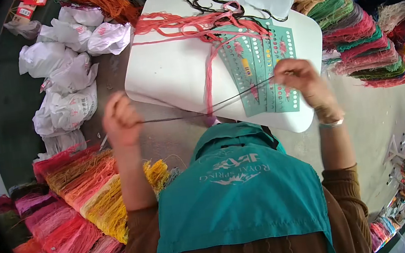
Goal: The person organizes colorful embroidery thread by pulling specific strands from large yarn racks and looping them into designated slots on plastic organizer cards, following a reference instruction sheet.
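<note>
Currently left hand (123, 118), right hand (303, 78) stretch dark thread (173, 118); one table (168, 70).

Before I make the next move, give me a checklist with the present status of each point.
1. Dark thread held at both sides: ok, it runs from the left hand to the right hand.
2. Thread drawn out: ok, no slack loop shows between the hands.
3. Thread free of the pink strands: cannot tell, they cross in view and contact is unclear.
4. Green cards uncovered: not ok, pink strands lie across their far ends.
5. Finger grip secure: cannot tell, the hands are blurred.
</note>
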Available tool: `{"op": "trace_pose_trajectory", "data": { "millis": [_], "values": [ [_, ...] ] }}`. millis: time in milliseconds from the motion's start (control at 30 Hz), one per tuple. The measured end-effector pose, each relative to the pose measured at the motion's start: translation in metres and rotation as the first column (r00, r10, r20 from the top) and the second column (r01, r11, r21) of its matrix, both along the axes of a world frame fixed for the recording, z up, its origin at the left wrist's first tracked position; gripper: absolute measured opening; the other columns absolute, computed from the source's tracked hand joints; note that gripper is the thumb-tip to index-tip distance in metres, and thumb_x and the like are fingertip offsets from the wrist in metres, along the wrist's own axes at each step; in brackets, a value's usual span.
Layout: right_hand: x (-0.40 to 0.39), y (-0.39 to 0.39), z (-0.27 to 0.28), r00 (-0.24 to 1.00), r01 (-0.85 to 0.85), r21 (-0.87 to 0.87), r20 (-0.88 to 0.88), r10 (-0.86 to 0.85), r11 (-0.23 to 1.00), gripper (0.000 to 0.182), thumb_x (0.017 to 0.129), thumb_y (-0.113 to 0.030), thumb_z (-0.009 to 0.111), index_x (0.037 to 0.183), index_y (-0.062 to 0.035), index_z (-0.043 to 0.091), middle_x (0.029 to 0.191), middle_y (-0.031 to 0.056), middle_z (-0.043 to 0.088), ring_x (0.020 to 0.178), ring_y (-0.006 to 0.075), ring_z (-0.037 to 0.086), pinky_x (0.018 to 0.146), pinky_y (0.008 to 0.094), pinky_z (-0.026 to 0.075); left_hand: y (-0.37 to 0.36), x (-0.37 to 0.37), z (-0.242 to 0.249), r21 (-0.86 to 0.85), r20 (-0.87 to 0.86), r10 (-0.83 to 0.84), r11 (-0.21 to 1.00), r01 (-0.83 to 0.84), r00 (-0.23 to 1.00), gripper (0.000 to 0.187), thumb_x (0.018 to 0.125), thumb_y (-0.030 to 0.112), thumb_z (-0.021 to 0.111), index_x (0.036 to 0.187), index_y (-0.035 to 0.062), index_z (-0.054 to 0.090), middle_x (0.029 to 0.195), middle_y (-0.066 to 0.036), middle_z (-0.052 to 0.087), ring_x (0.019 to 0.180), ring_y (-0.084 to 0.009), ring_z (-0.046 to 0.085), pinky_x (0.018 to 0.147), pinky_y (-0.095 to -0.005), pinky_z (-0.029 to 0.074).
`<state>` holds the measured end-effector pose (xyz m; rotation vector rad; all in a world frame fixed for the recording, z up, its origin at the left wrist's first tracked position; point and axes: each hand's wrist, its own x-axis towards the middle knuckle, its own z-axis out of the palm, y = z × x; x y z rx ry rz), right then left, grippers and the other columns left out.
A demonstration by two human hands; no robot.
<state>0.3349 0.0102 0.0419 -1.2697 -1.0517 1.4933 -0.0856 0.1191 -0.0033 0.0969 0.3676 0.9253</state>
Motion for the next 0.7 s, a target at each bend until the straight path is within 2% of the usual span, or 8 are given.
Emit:
{"op": "trace_pose_trajectory", "data": {
  "millis": [100,167,233,367,433,533,633,700],
  "values": [
    [0.062,-0.01,-0.001,0.904,0.392,0.227,0.082,-0.419,0.891,0.006,0.088,-0.006,0.058,0.088,-0.0016,0.064,0.115,0.0121,0.06,0.11,0.0181,0.053,0.094,0.0306,0.041,-0.007,-0.081,0.003,-0.077,-0.191,0.25,0.96,-0.269,0.949,0.025,0.099,0.019,0.04,0.077,0.0098,0.046,0.052,0.005,0.024,0.039,-0.0057,0.018,0.037,-0.021,0.016],
    [0.11,-0.017,0.027,0.516,0.707,-0.091,-0.611,-0.6,0.701,0.012,0.091,-0.008,0.054,0.085,0.0005,0.059,0.101,0.0104,0.061,0.099,0.0185,0.055,0.09,0.0296,0.043,-0.016,-0.177,-0.026,-0.102,-0.259,0.339,0.922,-0.374,0.904,0.029,0.101,0.022,0.036,0.077,0.0088,0.046,0.052,0.004,0.023,0.039,-0.0066,0.019,0.037,-0.0231,0.015],
    [0.205,-0.048,-0.006,0.474,0.5,0.062,-0.854,-0.213,0.864,0.013,0.093,-0.009,0.05,0.083,-0.0009,0.054,0.08,0.0058,0.053,0.074,0.0147,0.05,0.068,0.0252,0.043,-0.031,-0.273,-0.056,-0.106,-0.37,0.433,0.859,-0.501,0.822,0.03,0.101,0.023,0.033,0.079,0.008,0.046,0.051,0.003,0.023,0.039,-0.0078,0.02,0.037,-0.0247,0.015],
    [0.392,-0.123,-0.034,0.474,0.809,-0.051,-0.533,-0.701,0.585,0.011,0.093,-0.01,0.049,0.085,-0.004,0.052,0.066,-0.0004,0.04,0.05,0.0112,0.026,0.042,0.0247,0.023,-0.064,-0.395,-0.069,-0.043,-0.694,0.566,0.584,-0.81,0.445,0.02,0.098,0.024,0.035,0.092,0.0098,0.048,0.051,0.002,0.024,0.04,-0.0097,0.022,0.038,-0.026,0.017],
    [0.491,-0.177,-0.037,0.563,0.817,0.103,-0.359,-0.744,0.568,0.011,0.092,-0.011,0.048,0.083,-0.0064,0.053,0.063,-0.0006,0.042,0.048,0.0116,0.03,0.044,0.0237,0.029,-0.083,-0.445,-0.059,0.099,-0.806,0.527,0.569,-0.816,0.269,0.017,0.097,0.024,0.038,0.093,0.0099,0.048,0.054,0.002,0.028,0.042,-0.0104,0.026,0.039,-0.0255,0.02],
    [0.576,-0.232,-0.008,0.311,0.905,0.301,0.014,-0.95,0.301,0.013,0.093,-0.013,0.046,0.096,-0.0038,0.055,0.078,0.0026,0.049,0.062,0.0132,0.041,0.056,0.0246,0.036,-0.094,-0.405,-0.019,0.441,-0.816,0.572,0.531,-0.723,-0.078,0.015,0.096,0.019,0.042,0.094,0.0082,0.052,0.067,0.002,0.044,0.045,-0.0097,0.033,0.039,-0.023,0.024],
    [0.61,-0.24,0.019,0.035,0.833,0.525,0.27,-0.962,0.177,0.024,0.093,-0.014,0.044,0.11,-0.0012,0.056,0.094,0.0057,0.056,0.075,0.0148,0.051,0.067,0.0254,0.042,-0.08,-0.315,-0.04,0.419,-0.787,0.582,0.749,-0.514,0.206,0.017,0.095,0.017,0.047,0.106,0.0066,0.054,0.088,-0.001,0.058,0.05,-0.0079,0.039,0.043,-0.0199,0.03],
    [0.588,-0.214,0.013,0.046,0.686,0.644,0.427,-0.903,0.34,0.033,0.093,-0.015,0.043,0.118,0.0006,0.057,0.104,0.0078,0.061,0.084,0.0159,0.058,0.075,0.0259,0.047,-0.069,-0.24,-0.076,0.329,-0.775,0.405,0.914,-0.236,0.486,0.036,0.094,0.019,0.052,0.127,0.0055,0.053,0.113,-0.005,0.063,0.055,-0.0053,0.04,0.049,-0.0168,0.034]
  ]
}}
